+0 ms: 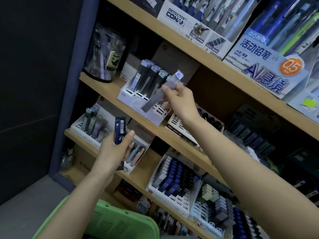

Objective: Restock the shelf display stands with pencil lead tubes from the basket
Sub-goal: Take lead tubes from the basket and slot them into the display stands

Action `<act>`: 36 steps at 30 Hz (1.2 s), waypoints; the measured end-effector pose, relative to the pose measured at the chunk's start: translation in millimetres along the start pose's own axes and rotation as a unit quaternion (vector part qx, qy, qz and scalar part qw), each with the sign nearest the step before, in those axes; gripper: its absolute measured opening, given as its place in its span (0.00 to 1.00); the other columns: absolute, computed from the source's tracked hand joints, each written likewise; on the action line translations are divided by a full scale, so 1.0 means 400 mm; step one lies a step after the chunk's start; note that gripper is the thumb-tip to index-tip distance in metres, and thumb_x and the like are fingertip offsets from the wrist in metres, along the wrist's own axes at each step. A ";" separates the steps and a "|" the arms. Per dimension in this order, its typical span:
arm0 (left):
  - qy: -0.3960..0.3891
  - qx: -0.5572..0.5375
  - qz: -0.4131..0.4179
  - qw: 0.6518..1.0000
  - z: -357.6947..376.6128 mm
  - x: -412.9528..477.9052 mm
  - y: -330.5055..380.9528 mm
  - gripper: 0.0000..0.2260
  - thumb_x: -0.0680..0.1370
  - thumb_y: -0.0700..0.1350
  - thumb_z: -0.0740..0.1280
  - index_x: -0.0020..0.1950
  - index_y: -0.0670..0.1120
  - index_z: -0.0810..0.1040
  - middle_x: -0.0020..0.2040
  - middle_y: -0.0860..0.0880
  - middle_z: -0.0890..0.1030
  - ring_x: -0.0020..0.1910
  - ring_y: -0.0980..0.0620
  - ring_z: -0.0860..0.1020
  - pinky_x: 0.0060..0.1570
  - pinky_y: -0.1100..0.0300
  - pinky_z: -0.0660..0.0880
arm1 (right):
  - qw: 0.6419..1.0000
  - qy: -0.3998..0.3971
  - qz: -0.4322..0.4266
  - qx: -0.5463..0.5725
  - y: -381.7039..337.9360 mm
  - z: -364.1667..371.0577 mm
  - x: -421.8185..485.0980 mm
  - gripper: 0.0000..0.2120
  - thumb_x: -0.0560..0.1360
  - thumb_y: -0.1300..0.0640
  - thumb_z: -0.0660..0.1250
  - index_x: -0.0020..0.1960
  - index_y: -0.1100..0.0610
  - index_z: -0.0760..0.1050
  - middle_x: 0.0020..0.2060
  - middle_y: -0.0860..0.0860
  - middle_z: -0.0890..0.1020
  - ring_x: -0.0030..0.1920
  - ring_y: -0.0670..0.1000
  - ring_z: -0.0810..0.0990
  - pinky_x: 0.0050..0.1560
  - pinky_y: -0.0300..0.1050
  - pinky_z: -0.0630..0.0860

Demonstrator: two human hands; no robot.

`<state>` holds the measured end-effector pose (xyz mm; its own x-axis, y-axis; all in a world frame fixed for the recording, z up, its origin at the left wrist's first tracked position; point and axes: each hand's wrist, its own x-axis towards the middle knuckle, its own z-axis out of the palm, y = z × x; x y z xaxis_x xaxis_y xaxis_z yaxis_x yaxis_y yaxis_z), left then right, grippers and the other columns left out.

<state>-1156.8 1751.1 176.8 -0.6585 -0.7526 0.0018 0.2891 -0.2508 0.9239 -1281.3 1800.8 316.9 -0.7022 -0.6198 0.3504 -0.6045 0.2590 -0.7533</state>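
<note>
My right hand (pixel 179 99) grips a long grey pencil lead tube (pixel 156 95), tilted, its lower end over the slots of a white display stand (pixel 138 107) on the second shelf. That stand holds several dark tubes at its back left. My left hand (pixel 114 150) holds a dark blue lead tube (pixel 120 130) with a barcode label upright in front of the shelf below, with more pale tubes under its fingers. The green basket (pixel 112 219) sits at the bottom of the view, under my left forearm.
Wooden shelves (pixel 172 133) carry more white stands: one with greyish tubes (pixel 91 123) at the left, one with blue and black HB tubes (pixel 174 178) lower right. Boxes of mechanical pencils (pixel 259 64) fill the top shelf. A dark wall lies to the left.
</note>
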 end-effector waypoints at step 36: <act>0.011 -0.078 -0.007 0.997 -0.089 0.039 0.053 0.04 0.79 0.45 0.65 0.45 0.47 0.74 0.29 0.53 0.73 0.24 0.57 0.68 0.26 0.67 0.68 | 0.972 0.037 -0.096 -0.211 -0.001 0.124 0.138 0.13 0.75 0.54 0.70 0.39 0.64 0.77 0.30 0.53 0.82 0.33 0.51 0.83 0.36 0.43 0.81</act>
<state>-1136.4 1712.4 182.7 -0.6485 -0.7609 -0.0212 0.3857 -0.3525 0.8526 -1301.2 1729.6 309.0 -0.5771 -0.6359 0.5124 -0.8164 0.4351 -0.3796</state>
